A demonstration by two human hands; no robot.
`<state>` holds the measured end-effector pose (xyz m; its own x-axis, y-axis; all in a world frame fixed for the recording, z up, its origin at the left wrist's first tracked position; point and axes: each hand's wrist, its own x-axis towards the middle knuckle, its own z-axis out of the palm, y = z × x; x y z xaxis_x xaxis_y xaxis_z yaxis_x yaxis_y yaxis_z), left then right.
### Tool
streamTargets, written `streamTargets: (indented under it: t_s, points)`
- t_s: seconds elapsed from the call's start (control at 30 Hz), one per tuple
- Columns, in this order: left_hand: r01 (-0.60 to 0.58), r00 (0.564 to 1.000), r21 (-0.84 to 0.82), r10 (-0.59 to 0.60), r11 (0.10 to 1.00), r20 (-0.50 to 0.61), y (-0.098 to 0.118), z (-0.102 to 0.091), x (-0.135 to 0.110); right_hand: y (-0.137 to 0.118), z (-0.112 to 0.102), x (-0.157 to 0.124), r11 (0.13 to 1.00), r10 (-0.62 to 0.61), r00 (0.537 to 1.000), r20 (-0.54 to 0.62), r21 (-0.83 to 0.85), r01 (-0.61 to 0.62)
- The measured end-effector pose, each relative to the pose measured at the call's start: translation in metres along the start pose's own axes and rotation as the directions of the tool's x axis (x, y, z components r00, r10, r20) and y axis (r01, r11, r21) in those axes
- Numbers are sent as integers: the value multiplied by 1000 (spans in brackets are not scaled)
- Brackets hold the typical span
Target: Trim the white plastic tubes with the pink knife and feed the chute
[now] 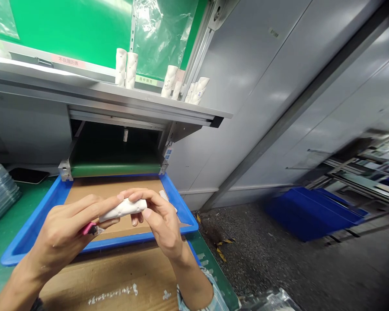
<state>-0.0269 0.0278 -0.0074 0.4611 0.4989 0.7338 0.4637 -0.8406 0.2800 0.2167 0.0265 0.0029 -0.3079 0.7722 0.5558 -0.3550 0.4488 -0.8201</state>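
Note:
Both of my hands hold a white tube (125,208) with small dimples, lying nearly level above the blue tray (178,196). My left hand (63,222) is closed on its left end. A small pink and black tool (90,229) also sticks out from that hand, its tip pale and its kind unclear. Fingers and thumb of my right hand (164,218) close round the tube's right end. Another white piece (164,195) lies at the tray's right side, partly behind my right hand. Brown cardboard (142,183) lines the tray.
A green conveyor belt (116,169) ends at the tray's far edge, with a small white tube (125,135) on it. Several white tubes (131,71) stand on the shelf (94,93) above. A phone (29,175) and stacked clear plastic (0,194) lie left. Blue bins (304,214) stand right.

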Motion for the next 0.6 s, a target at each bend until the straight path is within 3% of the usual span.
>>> streamTargets:
  t_s: [0.2,0.43,0.6]
  points:
    - [-25,1000,0,25,1000,-11,4,1,4,0,-1,1,1000,-2,1000,-14,-9,2]
    - [74,996,11,-74,997,-46,5,3,3,13,6,-2,992,-50,998,-27,-120,46]
    - [276,958,129,-262,952,-119,6,2,3,16,4,-1,976,-95,992,-77,-204,78]
